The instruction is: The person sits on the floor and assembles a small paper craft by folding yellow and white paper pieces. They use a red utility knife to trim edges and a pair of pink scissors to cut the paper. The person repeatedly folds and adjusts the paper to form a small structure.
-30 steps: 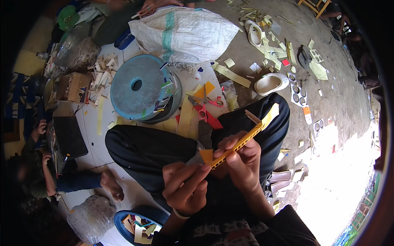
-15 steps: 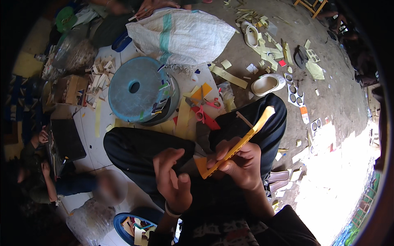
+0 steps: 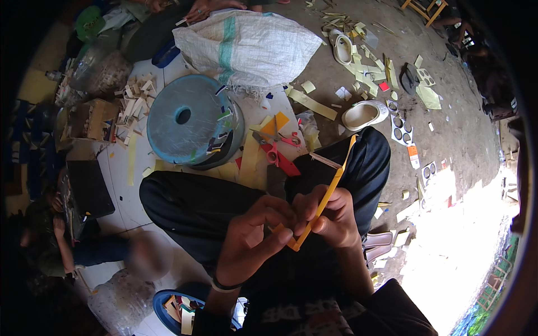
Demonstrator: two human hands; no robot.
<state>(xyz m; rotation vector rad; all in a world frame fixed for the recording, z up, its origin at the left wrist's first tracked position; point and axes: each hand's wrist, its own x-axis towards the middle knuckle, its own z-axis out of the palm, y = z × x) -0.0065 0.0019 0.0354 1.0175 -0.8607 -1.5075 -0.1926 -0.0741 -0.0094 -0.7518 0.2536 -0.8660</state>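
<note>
A narrow yellow-orange strip, like folded card over a thin frame (image 3: 326,203), stands slanted above my lap. My right hand (image 3: 337,221) is closed around its middle, thumb on the near side. My left hand (image 3: 256,232) pinches the short bent flap at its lower end, with fingertips almost meeting those of my right hand. A thin pale stick-like piece (image 3: 324,161) juts leftward from the strip's upper part. Scissors with red-pink handles (image 3: 273,154) lie beyond my knees, on yellow card, by a second pair of scissors (image 3: 290,140).
A round blue drum-like stand (image 3: 179,120) is ahead left, below a white woven sack (image 3: 246,47). Small pale pieces (image 3: 134,106) are heaped at left. A blue basin (image 3: 162,305) holds scraps. Clogs (image 3: 364,115) and paper scraps litter the right floor. Another person's hand (image 3: 59,227) is at far left.
My left hand has come in from the left and closed on the strip's lower flap. The strip has turned steeper, and its pale stick piece now shows more plainly.
</note>
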